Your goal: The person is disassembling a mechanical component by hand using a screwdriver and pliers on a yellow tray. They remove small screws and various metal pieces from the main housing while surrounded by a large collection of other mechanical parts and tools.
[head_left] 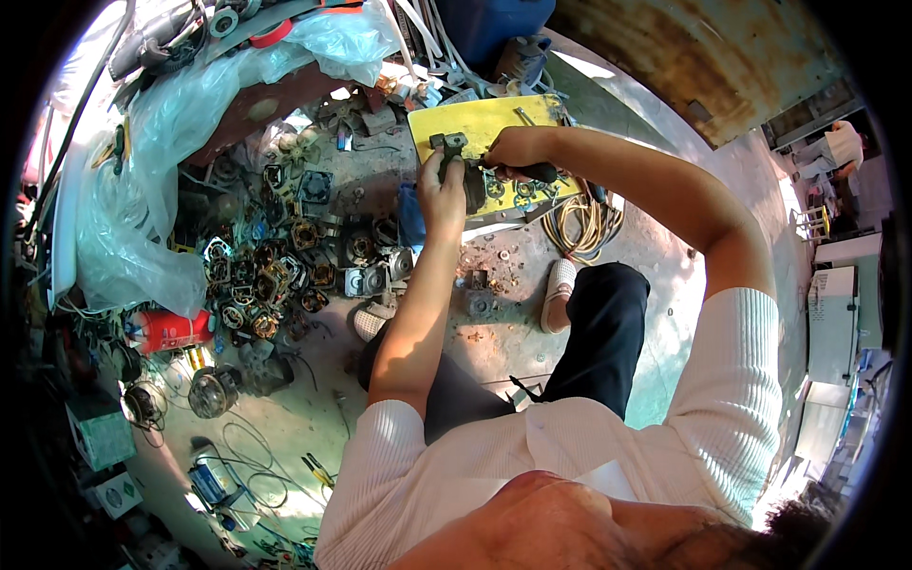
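Over the yellow board [442, 116], my left hand [443, 195] is closed around a dark metal part [448, 142] with a bracket-like top; it looks like a piece of a small motor. A dark rounded body [473, 185] shows right beside the fingers, and I cannot tell if it belongs to the same piece. Just to the right, my right hand [518, 150] is wrapped around a black-handled tool [541, 173] whose front end points left toward the part. The tool's tip is too small to make out. Several small round parts [522, 195] lie on the board below my right hand.
A heap of dismantled motor parts [266, 275] covers the ground at left, beside clear plastic sheeting [142, 209]. Coiled hoses [589, 228] lie right of the board. Small scraps [489, 271] are strewn between my feet. A blue container [484, 28] stands behind the board.
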A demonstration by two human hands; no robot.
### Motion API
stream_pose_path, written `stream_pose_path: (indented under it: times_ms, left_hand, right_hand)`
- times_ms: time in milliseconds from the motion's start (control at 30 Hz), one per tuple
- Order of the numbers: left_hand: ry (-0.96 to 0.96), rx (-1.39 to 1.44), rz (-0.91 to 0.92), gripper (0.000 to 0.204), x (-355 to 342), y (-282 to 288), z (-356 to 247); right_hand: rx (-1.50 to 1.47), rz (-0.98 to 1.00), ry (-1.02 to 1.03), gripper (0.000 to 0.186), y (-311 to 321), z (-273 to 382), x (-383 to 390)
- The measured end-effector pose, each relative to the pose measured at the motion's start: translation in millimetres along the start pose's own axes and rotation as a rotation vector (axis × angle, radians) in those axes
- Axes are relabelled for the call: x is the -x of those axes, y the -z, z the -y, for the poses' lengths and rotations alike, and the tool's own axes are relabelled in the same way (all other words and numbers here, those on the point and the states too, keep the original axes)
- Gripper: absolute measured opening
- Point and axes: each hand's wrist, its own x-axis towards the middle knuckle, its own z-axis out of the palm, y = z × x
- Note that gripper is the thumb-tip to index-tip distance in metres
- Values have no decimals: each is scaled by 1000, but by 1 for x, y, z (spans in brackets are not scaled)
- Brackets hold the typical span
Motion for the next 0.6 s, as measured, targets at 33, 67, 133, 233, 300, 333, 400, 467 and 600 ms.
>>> stream_pose_path:
  times_ms: [33, 67, 133, 233, 300, 333, 400, 467, 600]
  left_hand:
    - [-17, -38, -10, 42, 0, -2, 0]
    - [-33, -77, -20, 41, 1, -4, -1]
    - [-69, -183, -33, 40, 2, -4, -2]
    - [-105, -278, -23, 38, 3, -2, -3]
    - [-104, -201, 9, 36, 1, 0, -1]
    - [-120, -200, 12, 36, 1, -1, -2]
    - [-153, -198, 18, 34, 3, -4, -2]
    - [-238, -234, -1, 32, 4, -6, -6]
    - [-385, -374, -30, 29, 0, -7, 3]
  right_hand:
    - [-45, 81, -100, 32, 8, 6, -4]
    - [-89, 162, -200, 30, 13, 11, -8]
    - [-222, 228, -324, 28, 16, 18, -10]
    - [-358, 282, -428, 23, 17, 27, -7]
    - [-399, 305, -477, 23, 18, 30, -8]
    - [-399, 350, -485, 23, 21, 30, -10]
    - [-401, 442, -500, 24, 27, 29, -16]
    - [-332, 405, -507, 23, 25, 32, -17]
    - [-224, 387, -479, 15, 25, 31, -23]
